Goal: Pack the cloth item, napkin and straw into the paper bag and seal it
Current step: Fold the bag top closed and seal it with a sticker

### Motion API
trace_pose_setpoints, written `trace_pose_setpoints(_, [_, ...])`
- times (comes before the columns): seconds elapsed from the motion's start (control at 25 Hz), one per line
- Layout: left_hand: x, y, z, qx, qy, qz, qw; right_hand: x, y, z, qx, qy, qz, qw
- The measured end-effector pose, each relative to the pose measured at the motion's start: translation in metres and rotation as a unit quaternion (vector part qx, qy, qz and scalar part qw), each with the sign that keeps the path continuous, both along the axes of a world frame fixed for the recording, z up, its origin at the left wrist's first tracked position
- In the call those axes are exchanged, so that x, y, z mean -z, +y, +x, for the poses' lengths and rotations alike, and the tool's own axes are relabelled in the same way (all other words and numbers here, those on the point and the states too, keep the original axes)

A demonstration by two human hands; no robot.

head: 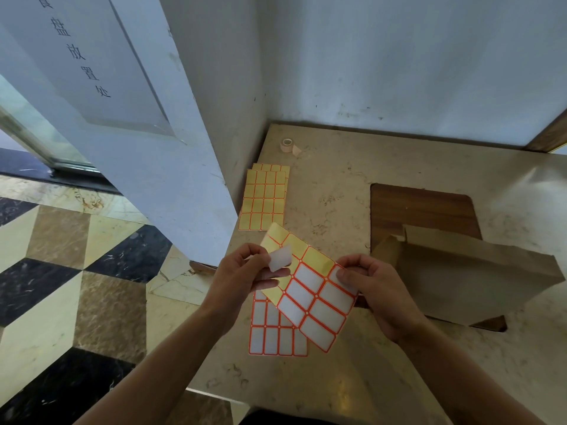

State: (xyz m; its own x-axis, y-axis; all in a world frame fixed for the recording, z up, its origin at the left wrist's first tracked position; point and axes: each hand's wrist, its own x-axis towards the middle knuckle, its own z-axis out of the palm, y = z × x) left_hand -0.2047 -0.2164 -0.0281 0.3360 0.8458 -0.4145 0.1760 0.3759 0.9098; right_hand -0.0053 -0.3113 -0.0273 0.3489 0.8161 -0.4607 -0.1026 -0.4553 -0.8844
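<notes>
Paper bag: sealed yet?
Not sealed. Paper bag lies flat with no sticker visible; the peeled label is pinched in the left hand.

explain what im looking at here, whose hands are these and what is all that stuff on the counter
There is no machine here: a person wears a camera on the head, so the single picture looks down at their own two bare hands. The left hand pinches one white sticker just peeled off. The right hand holds the label sheet it came from, partly used. On the marble counter lie another label sheet, a pile of empty yellow backing sheets, a small tape roll near the wall, and a brown paper bag lying on its side, its mouth towards the hands.
</notes>
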Motion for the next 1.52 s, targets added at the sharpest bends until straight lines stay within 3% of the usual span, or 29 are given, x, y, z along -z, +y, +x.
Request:
trace_pose_setpoints(0.24, [0.003,0.008,-0.008,-0.027,0.079,0.057,0.995,0.026,0.018,-0.014,-0.024,0.04,-0.005,0.999])
trace_pose_setpoints(0.36, [0.004,0.01,-0.011,-0.026,0.098,0.078,0.992,0.054,0.027,-0.02,0.018,0.1,-0.022,0.995])
trace_pose_setpoints(0.48, [0.006,0.009,-0.011,-0.017,0.1,0.084,0.991,0.093,0.013,-0.023,0.096,0.091,-0.061,0.989])
trace_pose_setpoints(0.6, [0.011,0.007,-0.007,-0.001,0.102,0.092,0.991,0.124,-0.009,-0.025,0.13,0.009,-0.13,0.983])
trace_pose_setpoints(0.72, [0.016,0.006,0.003,0.026,0.119,0.107,0.987,0.135,-0.019,-0.023,0.095,-0.074,-0.146,0.982])
trace_pose_setpoints(0.88, [0.013,0.005,0.021,0.064,0.109,0.137,0.983,0.129,-0.025,-0.002,-0.065,-0.235,-0.154,0.958])
trace_pose_setpoints(0.96, [0.007,0.002,0.037,0.082,0.09,0.156,0.98,0.111,-0.029,0.012,-0.128,-0.274,-0.16,0.94])
trace_pose_setpoints(1.08, [-0.008,-0.004,0.065,0.102,0.076,0.217,0.968,0.072,-0.041,0.039,-0.189,-0.349,-0.074,0.915])
trace_pose_setpoints(1.16, [-0.02,-0.007,0.087,0.113,0.078,0.275,0.952,0.036,-0.056,0.064,-0.177,-0.433,0.058,0.882])
trace_pose_setpoints(1.28, [-0.035,-0.014,0.124,0.131,0.086,0.357,0.921,-0.007,-0.082,0.118,-0.105,-0.575,0.197,0.787])
trace_pose_setpoints(1.36, [-0.041,-0.021,0.153,0.146,0.105,0.41,0.894,-0.02,-0.096,0.163,-0.065,-0.639,0.19,0.742])
trace_pose_setpoints(1.52, [-0.047,-0.031,0.205,0.173,0.148,0.505,0.832,-0.016,-0.102,0.225,-0.162,-0.659,0.115,0.726])
